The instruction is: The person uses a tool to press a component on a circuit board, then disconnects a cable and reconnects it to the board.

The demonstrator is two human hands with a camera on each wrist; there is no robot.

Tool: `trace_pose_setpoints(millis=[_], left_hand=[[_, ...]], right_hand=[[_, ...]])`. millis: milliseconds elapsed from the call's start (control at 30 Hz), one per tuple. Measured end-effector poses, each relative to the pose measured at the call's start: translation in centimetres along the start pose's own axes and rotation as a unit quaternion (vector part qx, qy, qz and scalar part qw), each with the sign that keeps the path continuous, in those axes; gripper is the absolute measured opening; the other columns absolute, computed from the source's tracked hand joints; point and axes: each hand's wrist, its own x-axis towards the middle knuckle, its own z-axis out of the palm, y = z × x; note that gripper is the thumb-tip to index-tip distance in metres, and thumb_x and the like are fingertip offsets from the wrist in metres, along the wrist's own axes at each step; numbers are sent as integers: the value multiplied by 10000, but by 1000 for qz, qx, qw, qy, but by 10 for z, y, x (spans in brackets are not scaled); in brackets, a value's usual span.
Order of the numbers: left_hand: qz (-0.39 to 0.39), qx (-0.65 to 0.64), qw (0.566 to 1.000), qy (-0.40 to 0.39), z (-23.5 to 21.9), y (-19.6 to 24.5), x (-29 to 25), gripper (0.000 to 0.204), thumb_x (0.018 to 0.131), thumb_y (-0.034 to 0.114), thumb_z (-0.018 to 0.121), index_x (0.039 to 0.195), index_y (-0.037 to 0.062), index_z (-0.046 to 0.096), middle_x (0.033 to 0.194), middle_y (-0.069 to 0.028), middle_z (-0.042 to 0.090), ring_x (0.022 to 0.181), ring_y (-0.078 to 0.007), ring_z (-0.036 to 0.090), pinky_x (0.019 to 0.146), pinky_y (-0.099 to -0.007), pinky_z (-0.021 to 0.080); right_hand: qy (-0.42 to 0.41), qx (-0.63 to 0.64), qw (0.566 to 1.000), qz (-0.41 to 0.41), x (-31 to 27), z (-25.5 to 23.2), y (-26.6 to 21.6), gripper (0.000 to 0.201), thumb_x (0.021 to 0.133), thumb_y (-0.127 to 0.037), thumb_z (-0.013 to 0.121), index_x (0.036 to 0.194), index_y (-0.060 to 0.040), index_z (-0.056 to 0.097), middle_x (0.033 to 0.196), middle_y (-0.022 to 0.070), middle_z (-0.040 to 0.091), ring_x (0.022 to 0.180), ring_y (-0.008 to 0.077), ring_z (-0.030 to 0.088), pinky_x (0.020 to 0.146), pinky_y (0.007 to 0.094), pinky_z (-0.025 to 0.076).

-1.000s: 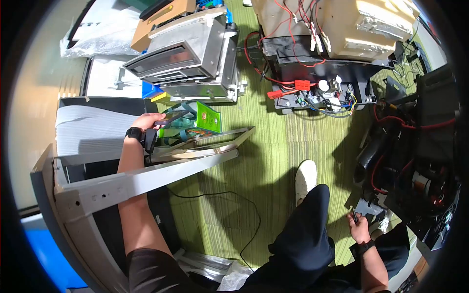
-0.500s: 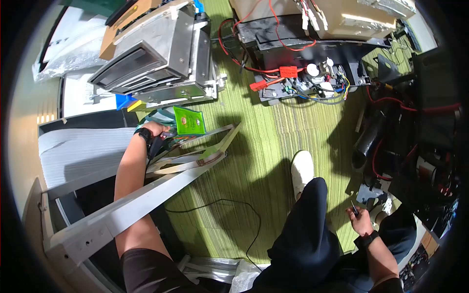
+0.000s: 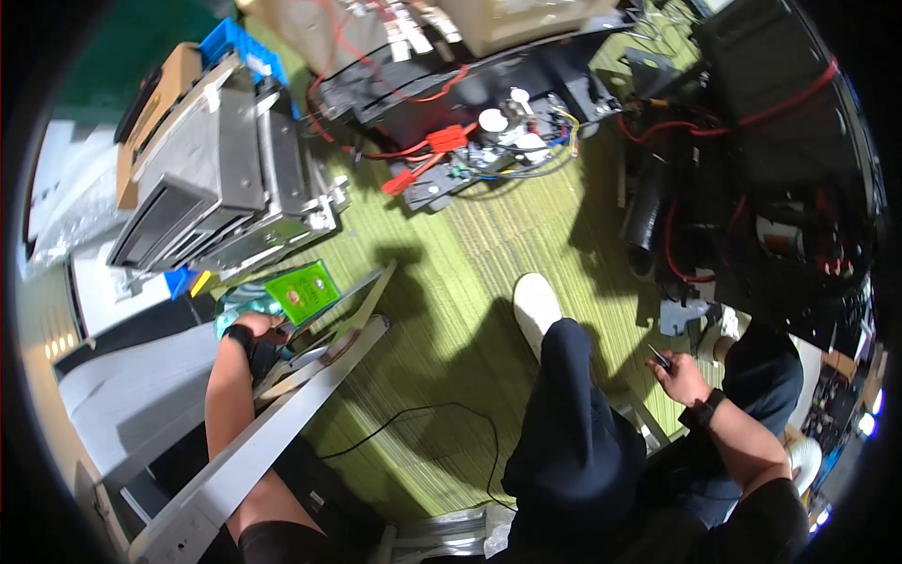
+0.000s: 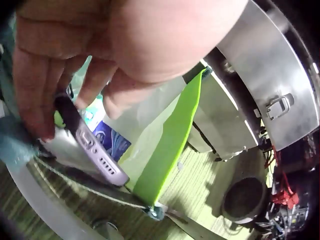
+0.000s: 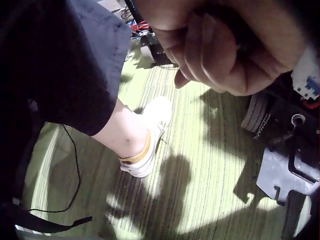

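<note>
"L hand (image 4: 120,42) status?"

"Gripping the phone (image 4: 97,150), fingers in the bag's (image 4: 172,140) mouth. Phone's free end is nr the corner where green panel meets rim."

"And R hand (image 3: 684,381)?"

"Curled round a small dark tool (image 3: 661,360), thin tip out, above the floor (image 3: 451,348), nr the R leg (image 3: 766,371)."

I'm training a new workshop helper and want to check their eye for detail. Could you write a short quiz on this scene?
1. What does the left hand hold at the open bag?
A) a cup
B) a phone
C) a shoe

2. True or false: the right hand grips a slim tool.

3. Fill in the colour: the two chunky plugs beside the exposed wiring are ____.

Key: 1 B; 2 true; 3 red.
</note>
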Motion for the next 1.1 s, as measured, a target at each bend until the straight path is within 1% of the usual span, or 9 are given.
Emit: trace_pose_setpoints(millis=[67,500,600,633,700,733,867,1000,1100], left_hand=[[16,196,980,6,-35,-19,41,367,912,256,562,1086,-67,544,951,-214,632,762,-331,653,647,-431,560],[155,-79,971,163,-102,-56,-136,593,880,503,512,1251,42,473,1197,-113,547,1029,-252,564,789,-402,461],[233,-136,923,276,-73,-120,-147,474,883,409,553,1190,47,549,1136,-97,599,1025,-201,572,809,-380,464],[545,-309,757,185,-80,-157,-125,401,872,314,583,1159,35,575,1097,-121,621,1019,-233,585,845,-379,456],[351,266,696,568,-36,-153,-163,365,852,193,572,1156,-7,555,1094,-162,618,1023,-284,584,883,-373,442],[258,30,779,571,-2,-151,-187,354,831,133,546,1141,-36,552,1105,-202,607,1047,-315,570,907,-364,430],[14,-156,747,646,161,-117,-288,275,743,174,603,964,11,608,969,-215,642,897,-317,621,825,-418,471],[367,-162,660,635,293,-85,-343,252,813,60,549,1042,-25,485,986,-125,530,862,-213,514,792,-315,443],[556,-216,718,359,417,26,-526,182,893,49,531,1069,44,483,1012,-59,529,877,-128,518,766,-245,438]], right_hand=[[-8,-30,999,24,-6,-7,-7,173,863,-105,604,932,52,625,664,150,597,599,135,527,579,303,457],[31,0,999,-26,-87,-54,13,168,876,-138,573,951,4,624,748,129,631,677,176,592,647,324,475],[62,28,996,-66,-112,-71,28,175,878,-168,583,919,0,611,694,145,605,626,190,565,610,340,459],[62,35,996,-56,-122,-81,32,205,885,-196,574,908,5,610,690,173,595,627,245,569,622,358,460],[71,51,995,-53,-139,-95,44,248,898,-238,564,881,7,600,666,199,574,601,293,551,617,381,451],[89,74,990,-82,-145,-98,58,274,901,-259,564,843,8,582,646,190,563,581,285,534,599,381,442],[87,135,983,-87,-161,-124,96,312,905,-286,559,763,-9,536,559,104,490,529,191,474,548,356,413],[135,170,967,-134,-172,-166,107,275,889,-300,571,841,-34,516,629,49,515,542,151,477,552,322,422],[68,314,942,-98,-186,-213,92,274,901,-337,535,910,-72,466,679,3,497,544,87,469,495,257,422]])
